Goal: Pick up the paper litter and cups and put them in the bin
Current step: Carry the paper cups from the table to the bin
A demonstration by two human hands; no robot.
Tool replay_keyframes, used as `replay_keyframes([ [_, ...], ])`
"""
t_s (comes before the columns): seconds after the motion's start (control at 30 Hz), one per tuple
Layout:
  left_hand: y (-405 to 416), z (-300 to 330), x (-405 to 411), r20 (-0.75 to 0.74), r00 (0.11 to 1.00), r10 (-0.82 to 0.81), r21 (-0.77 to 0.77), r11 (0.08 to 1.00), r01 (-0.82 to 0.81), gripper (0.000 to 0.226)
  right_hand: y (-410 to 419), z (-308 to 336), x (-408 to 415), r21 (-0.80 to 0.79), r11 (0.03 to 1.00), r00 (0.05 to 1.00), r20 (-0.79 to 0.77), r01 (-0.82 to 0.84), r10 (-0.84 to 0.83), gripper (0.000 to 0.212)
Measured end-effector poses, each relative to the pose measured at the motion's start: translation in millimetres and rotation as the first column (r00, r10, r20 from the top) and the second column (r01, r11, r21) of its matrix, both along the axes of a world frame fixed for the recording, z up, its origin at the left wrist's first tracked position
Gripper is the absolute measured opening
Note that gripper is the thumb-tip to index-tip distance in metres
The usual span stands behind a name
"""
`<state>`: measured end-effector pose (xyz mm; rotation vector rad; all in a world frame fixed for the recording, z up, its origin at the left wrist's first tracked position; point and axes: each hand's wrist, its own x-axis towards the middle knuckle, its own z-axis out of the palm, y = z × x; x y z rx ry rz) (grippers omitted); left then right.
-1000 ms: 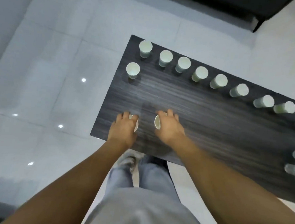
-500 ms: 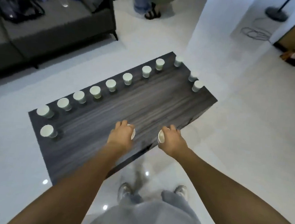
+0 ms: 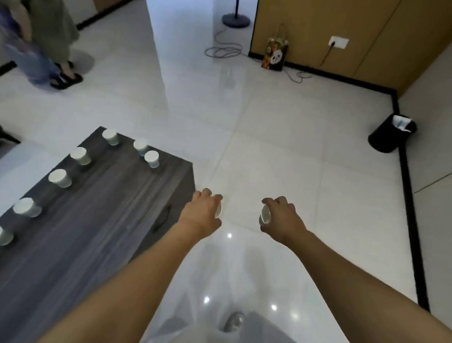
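Gripping cups [image 3: 265,217]: L hand [image 3: 202,212], R hand [image 3: 283,220].

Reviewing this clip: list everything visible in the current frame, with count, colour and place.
cups on table: nine, pale green-white, along the far and end edges of the table
held cups: two, white, one in each hand, above the floor
table: one, dark wood grain, left
bin: one, black, white paper inside, right by the wall
gift bag: one, panda print, against the wooden wall
lamp stand: one, black, top centre, cable trailing on the floor
wall socket: one, white, wooden wall
bystander: one, green clothing, top left
left hand: grips a cup
right hand: grips a cup
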<state>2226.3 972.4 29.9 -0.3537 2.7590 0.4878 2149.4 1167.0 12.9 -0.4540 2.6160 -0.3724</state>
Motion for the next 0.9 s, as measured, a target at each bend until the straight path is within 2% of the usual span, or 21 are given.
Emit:
replay_keyframes([
  [0.17,74,5,-91,-0.033,0.989,-0.146,0.012,0.989,0.146,0.059,87,4,-57,-0.023,0.982,0.982,0.003,0.188,-0.188,0.062],
  [0.37,137,5,-210,-0.056,0.950,-0.307,0.004,0.951,0.308,0.060,154,-3,-130,-0.048,0.930,0.931,0.023,0.365,-0.364,0.063],
  [0.53,176,6,-332,-0.081,0.899,-0.430,0.006,0.902,0.432,0.061,183,-1,-231,-0.075,0.889,0.891,-0.003,0.452,-0.454,0.063],
  [0.73,204,14,-480,-0.065,0.854,-0.516,-0.012,0.856,0.516,0.060,208,16,-365,-0.120,0.829,0.835,-0.003,0.546,-0.550,0.066],
  [0.9,242,17,-580,-0.051,0.813,-0.580,-0.020,0.815,0.580,0.061,242,15,-444,-0.132,0.787,0.796,0.028,0.602,-0.604,0.067],
])
